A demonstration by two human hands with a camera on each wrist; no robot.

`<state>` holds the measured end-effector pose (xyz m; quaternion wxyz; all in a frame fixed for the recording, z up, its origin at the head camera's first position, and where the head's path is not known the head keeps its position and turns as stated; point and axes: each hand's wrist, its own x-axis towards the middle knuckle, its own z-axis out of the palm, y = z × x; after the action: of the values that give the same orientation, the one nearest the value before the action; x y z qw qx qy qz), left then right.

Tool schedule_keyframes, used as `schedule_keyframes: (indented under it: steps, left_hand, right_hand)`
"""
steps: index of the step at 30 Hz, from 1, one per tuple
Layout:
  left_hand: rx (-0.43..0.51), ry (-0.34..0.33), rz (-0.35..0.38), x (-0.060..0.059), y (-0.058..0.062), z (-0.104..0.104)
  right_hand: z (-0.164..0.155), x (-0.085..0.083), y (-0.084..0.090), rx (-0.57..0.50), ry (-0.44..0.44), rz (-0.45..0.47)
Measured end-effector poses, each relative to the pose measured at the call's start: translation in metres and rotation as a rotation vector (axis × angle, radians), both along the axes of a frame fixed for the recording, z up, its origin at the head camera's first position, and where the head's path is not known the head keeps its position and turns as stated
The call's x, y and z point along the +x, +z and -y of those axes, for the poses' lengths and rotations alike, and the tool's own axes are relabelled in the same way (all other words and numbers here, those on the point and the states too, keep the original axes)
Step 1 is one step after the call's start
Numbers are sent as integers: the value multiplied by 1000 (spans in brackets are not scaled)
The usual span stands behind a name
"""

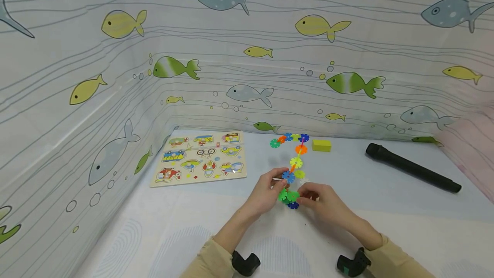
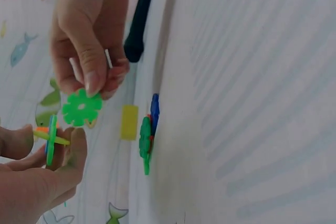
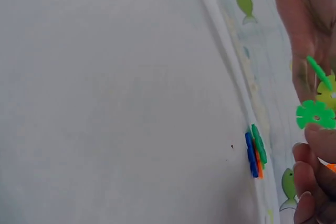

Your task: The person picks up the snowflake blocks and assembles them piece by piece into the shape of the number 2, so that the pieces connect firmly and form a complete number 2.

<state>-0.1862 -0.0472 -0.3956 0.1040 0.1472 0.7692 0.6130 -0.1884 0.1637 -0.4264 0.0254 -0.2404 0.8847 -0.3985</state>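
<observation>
Two hands: working together at the near end of a chain of snowflake discs (image 1: 295,162), which is lying on the white desk (image 1: 347,235).
Puzzle board (image 1: 200,158): lying at far left, untouched.
Left hand (image 1: 266,190): pinching the chain's near end, fingers curled round a green-and-yellow joint (image 2: 51,137).
Chain: already running from a far cluster to the hands; near end being extended.
Right hand (image 1: 322,200): pinching a loose green disc (image 2: 81,107), not yet slotted on.
Yellow block (image 1: 321,145): sitting beside the chain's far end.
Black cylinder (image 1: 413,167): lying well apart, right.

Pale table (image 1: 185,226), puzzle board (image 1: 200,158), yellow block (image 1: 321,145), black cylinder (image 1: 413,167), small disc pile (image 1: 292,203)
</observation>
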Motion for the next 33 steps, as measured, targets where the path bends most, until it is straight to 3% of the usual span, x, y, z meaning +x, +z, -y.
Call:
schedule_keyframes:
  steps: [16, 22, 33]
  left_hand:
    - [-16, -8, 18, 2, -1, -4]
    - [8, -16, 53, 3, -2, -6]
    - [-1, -9, 54, 5, -4, -8]
  right_hand:
    - [5, 6, 3, -131, -1, -268]
    - [6, 7, 0, -205, 48, -357]
    - [6, 5, -5, -251, 98, -418]
